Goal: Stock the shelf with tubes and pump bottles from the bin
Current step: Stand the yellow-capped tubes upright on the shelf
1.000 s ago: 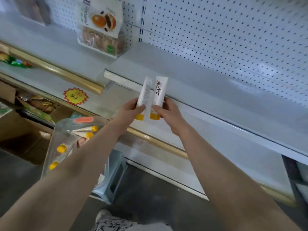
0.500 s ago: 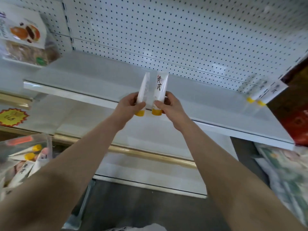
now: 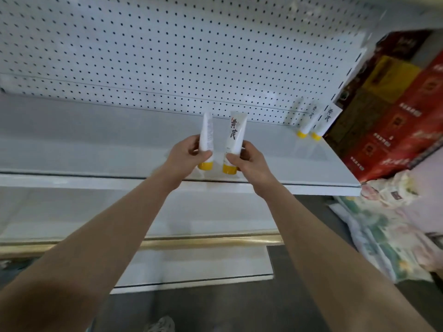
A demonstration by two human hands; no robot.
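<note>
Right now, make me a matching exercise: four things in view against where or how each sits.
1. Tube in left hand
2. Tube in right hand
3. Pair of tubes
4. Red cartons

a. Standing cap-down on the shelf
b. Large black characters face the camera
c. Stacked past the shelf's right end
d. Small print faces the camera

Pairs: 1-d, 2-b, 3-a, 4-c.

Left tube [image 3: 206, 135] print unreadably small; right tube [image 3: 236, 133] cap part-hidden by right hand [image 3: 249, 161]; shelved tubes [image 3: 309, 119] blurred.
</note>
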